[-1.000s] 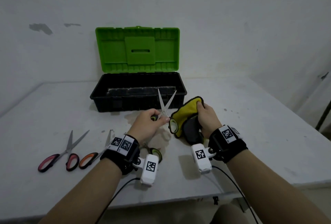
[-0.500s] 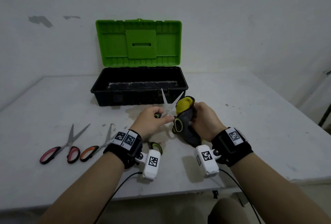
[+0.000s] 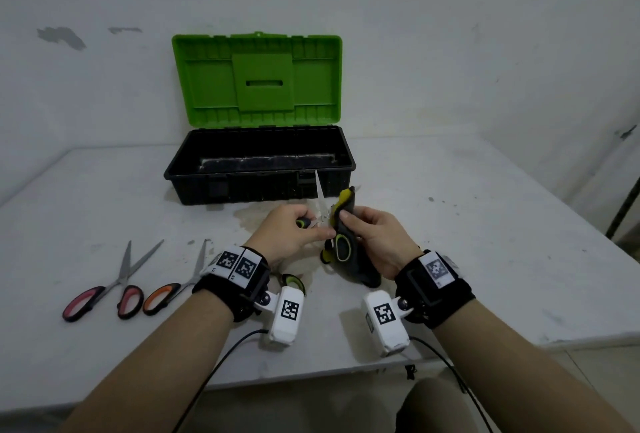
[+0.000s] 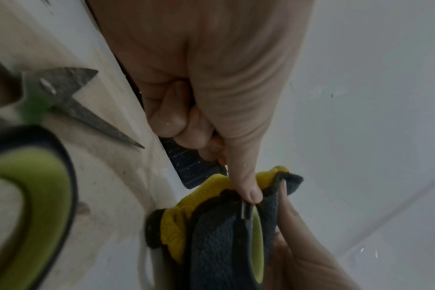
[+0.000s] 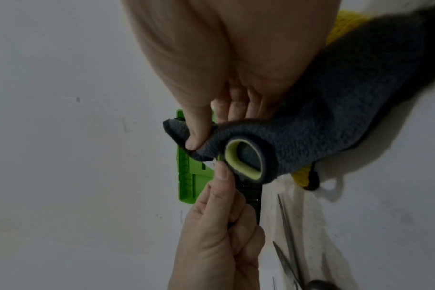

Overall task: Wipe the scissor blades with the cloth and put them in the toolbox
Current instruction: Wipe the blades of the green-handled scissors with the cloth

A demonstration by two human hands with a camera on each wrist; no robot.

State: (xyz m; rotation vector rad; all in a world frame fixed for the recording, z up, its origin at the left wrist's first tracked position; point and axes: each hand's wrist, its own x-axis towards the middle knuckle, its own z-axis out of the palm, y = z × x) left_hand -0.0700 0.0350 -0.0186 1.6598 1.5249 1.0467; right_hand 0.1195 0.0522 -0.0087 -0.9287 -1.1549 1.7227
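My left hand [image 3: 311, 229] grips the green-handled scissors by one handle, blades spread and pointing up in front of the toolbox [image 3: 173, 174]. One bare blade [image 3: 320, 195] stands upright. My right hand [image 3: 348, 219] pinches the grey and yellow cloth [image 3: 347, 202] around the other blade, which is hidden inside it. The free handle loop [image 3: 343, 248] hangs against the cloth. In the right wrist view the thumb [image 5: 195, 127] presses the cloth [image 5: 335, 117] above the loop [image 5: 243, 159]. The left wrist view has my thumb [image 4: 246, 182] against the cloth [image 4: 211, 245].
The black toolbox stands open with its green lid [image 3: 258, 79] upright against the wall. Pink-handled scissors [image 3: 104, 294] and orange-handled scissors [image 3: 166, 294] lie at the left. Another green-handled pair [image 3: 292, 282] lies under my left wrist. The table's front edge runs near my forearms.
My right hand brought the cloth leftward and folded it around the right blade, which showed bare one second ago. The left hand kept its hold on the scissors.
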